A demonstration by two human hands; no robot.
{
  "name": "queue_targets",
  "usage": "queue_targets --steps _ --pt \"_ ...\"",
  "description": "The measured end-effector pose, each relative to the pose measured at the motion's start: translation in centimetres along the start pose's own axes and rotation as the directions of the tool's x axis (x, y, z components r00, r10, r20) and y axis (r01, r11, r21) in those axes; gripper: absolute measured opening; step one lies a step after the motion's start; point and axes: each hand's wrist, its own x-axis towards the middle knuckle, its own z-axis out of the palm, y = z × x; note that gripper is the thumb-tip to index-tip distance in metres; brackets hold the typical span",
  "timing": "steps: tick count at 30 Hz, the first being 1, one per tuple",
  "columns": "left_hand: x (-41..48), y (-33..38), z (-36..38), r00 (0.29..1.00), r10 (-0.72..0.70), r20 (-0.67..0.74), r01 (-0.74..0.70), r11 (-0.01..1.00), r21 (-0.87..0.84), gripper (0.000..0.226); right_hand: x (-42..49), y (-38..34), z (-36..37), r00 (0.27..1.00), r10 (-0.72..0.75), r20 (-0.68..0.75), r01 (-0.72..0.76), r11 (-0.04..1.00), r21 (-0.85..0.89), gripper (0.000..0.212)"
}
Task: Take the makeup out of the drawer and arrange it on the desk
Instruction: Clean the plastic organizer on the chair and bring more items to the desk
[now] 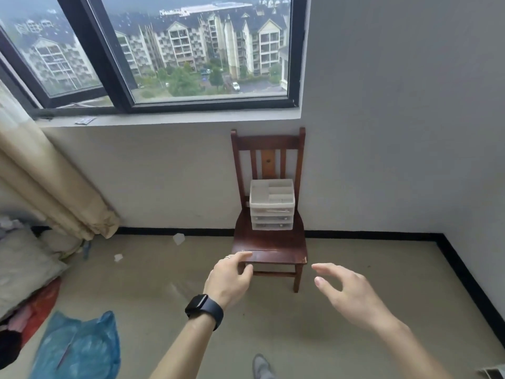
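Observation:
A small white plastic drawer organizer [272, 206] stands on the seat of a dark wooden chair [269, 248] against the wall. Its open top tray has dividers, and three shallow translucent drawers sit below, all pushed in. What lies inside them is too faint to tell. My left hand [229, 277], with a ring and a black watch on the wrist, reaches forward with relaxed fingers near the chair's front edge. My right hand [344, 291] is stretched out to the right of the chair, fingers loosely spread. Both hands hold nothing.
A window [169, 50] fills the upper left, with a beige curtain [52, 192] bunched below it. Blue plastic bags [79, 348], bedding [24, 266] and scraps of paper [178, 238] lie on the floor at the left. My shoe [261, 367] shows at the bottom.

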Motion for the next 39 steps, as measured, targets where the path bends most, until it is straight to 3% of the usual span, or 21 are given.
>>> queue_targets --steps 7,16,23,26,28,31,35,39 --pt "15.5 -2.5 0.5 0.988 -0.032 0.15 0.018 0.995 0.094 0.039 13.0 0.3 2.0 0.976 0.195 0.093 -0.206 0.97 0.129 0.024" --pt "30.6 -3.7 4.7 0.958 -0.099 0.269 0.044 0.978 0.202 0.043 30.8 3.2 6.7 0.897 0.435 0.079 -0.427 0.806 0.411 0.017" --pt "40.4 -5.6 9.0 0.958 -0.141 0.25 0.055 0.946 0.32 0.046 44.6 6.9 10.7 0.753 0.625 0.208 -0.59 0.499 0.635 0.008" --pt "43.7 -7.3 10.9 0.964 -0.121 0.236 0.016 0.914 0.405 0.054 49.4 8.3 12.7 0.669 0.663 0.336 -0.598 0.211 0.773 0.033" --pt "45.7 -8.4 12.1 0.968 -0.068 0.243 -0.054 0.884 0.465 0.058 51.9 9.0 14.0 0.631 0.644 0.432 -0.573 0.011 0.82 0.048" --pt "48.7 -10.1 14.2 0.96 0.043 0.278 -0.192 0.822 0.537 0.061 54.9 10.1 16.1 0.625 0.594 0.506 -0.496 -0.198 0.846 0.065" --pt "51.9 -12.3 16.6 0.922 0.163 0.35 -0.352 0.729 0.587 0.058 57.6 11.3 18.3 0.623 0.574 0.531 -0.345 -0.408 0.845 0.076" --pt "53.2 -14.3 17.8 0.917 0.111 0.384 -0.334 0.741 0.583 0.055 58.3 12.0 19.9 0.624 0.565 0.54 -0.232 -0.525 0.819 0.083"
